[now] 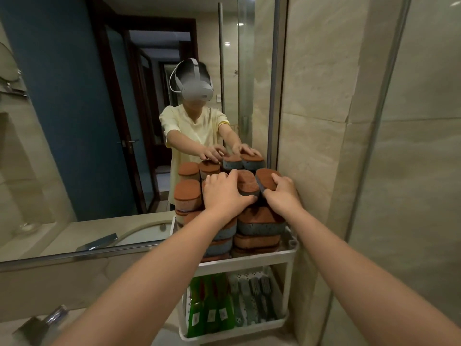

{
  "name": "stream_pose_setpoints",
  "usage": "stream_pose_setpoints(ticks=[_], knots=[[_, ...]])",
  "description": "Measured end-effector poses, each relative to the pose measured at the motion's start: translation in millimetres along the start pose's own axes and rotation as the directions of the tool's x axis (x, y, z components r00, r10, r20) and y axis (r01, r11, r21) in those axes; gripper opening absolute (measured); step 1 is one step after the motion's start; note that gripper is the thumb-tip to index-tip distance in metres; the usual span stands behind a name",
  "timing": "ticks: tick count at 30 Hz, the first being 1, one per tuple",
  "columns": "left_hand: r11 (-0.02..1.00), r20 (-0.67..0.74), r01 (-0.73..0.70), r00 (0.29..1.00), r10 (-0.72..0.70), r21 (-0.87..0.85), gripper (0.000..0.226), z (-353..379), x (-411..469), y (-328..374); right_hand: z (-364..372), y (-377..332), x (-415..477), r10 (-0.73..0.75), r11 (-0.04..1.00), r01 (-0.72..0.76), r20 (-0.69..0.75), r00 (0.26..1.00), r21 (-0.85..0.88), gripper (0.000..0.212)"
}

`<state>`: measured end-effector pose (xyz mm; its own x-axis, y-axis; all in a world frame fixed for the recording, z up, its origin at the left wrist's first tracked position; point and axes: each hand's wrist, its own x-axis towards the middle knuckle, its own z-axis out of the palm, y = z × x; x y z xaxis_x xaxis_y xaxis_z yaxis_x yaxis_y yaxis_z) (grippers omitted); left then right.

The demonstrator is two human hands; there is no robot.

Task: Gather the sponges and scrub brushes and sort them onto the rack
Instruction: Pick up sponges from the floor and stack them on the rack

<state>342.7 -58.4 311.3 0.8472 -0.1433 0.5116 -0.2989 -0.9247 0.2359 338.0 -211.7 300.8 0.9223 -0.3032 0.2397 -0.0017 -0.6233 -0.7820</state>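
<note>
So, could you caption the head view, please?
Left hand and right hand hold top sponges on the rack; brushes below.

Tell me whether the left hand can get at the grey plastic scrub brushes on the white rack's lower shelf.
Probably yes. The lower shelf is open at the front and nothing blocks the grey plastic scrub brushes; the left hand only has to release the brown-topped sponge it grips.
</note>
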Motion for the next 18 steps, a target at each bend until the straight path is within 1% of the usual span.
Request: stream_pose_setpoints(ticks=[7, 11, 15, 18], knots=[[0.991, 0.023, -0.003, 1.0, 0.0, 0.133, 0.079, 12.0, 6.2, -0.6, 8.8, 5.7, 6.9, -0.01, 0.998, 0.012, 0.037, 0.999, -0.054, 0.064], [0.984, -0.022, 0.0, 1.0, 0.004, 0.176, 0.078, 14.4, 5.6, -2.1, 9.0, 7.8, 7.8, -0.018, 0.996, 0.024, 0.065, 0.998, -0.089, 0.065], [0.986, -0.004, -0.001, 1.0, 0.002, 0.165, 0.08, 9.2, 3.9, 0.6, 5.3, 5.3, 5.4, -0.023, 0.995, 0.031, 0.087, 0.996, -0.093, 0.065], [0.997, -0.011, 0.012, 1.0, -0.011, 0.082, 0.08, 0.4, -2.0, 2.0, 0.7, 0.3, -4.4, -0.064, 0.994, 0.068, 0.044, 0.997, -0.09, 0.065]])
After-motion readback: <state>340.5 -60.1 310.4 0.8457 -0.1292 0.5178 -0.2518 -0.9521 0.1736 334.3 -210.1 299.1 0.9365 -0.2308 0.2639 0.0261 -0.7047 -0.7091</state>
